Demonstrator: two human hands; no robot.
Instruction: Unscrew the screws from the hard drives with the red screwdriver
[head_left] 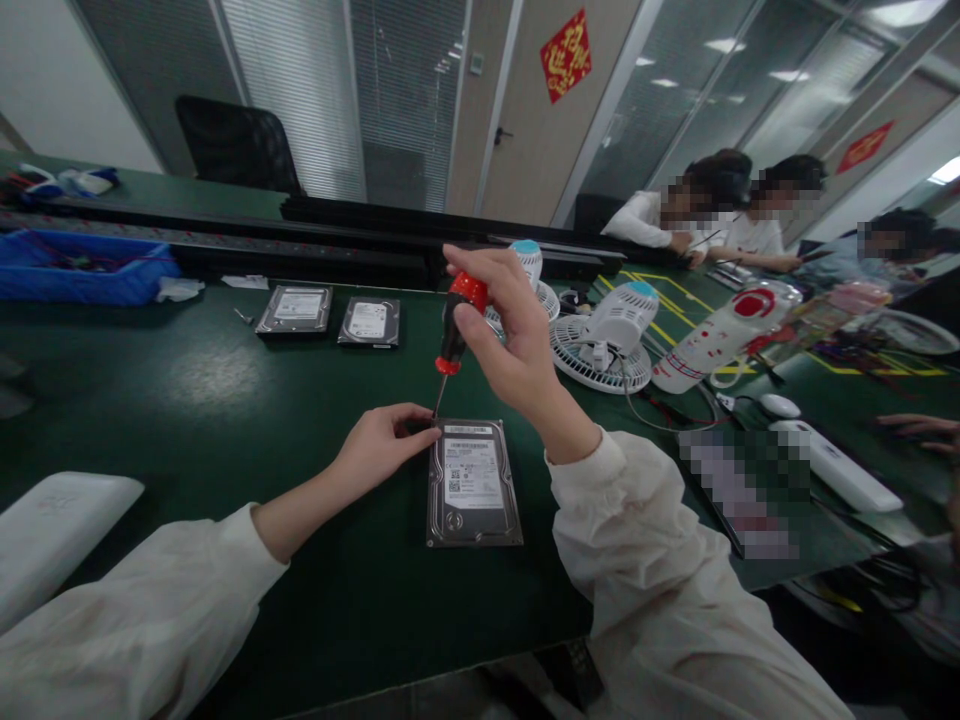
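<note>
A hard drive [472, 480] lies label side up on the green table in front of me. My right hand [517, 345] is wrapped round a red and black screwdriver [454, 325], which points down at a slight tilt. Its tip reaches the drive's far left corner. At that same corner my left hand [386, 440] has thumb and forefinger pinched close about the tip, the thumb against the drive's edge. Whatever lies between those fingers is too small to make out.
Two more hard drives [296, 310] [369, 322] lie farther back, near a blue bin [86, 265]. White fans [611, 335], a red and white bottle [724, 335] and a power strip [836, 465] stand right. A white object [64, 530] lies left. Several people sit at the far right.
</note>
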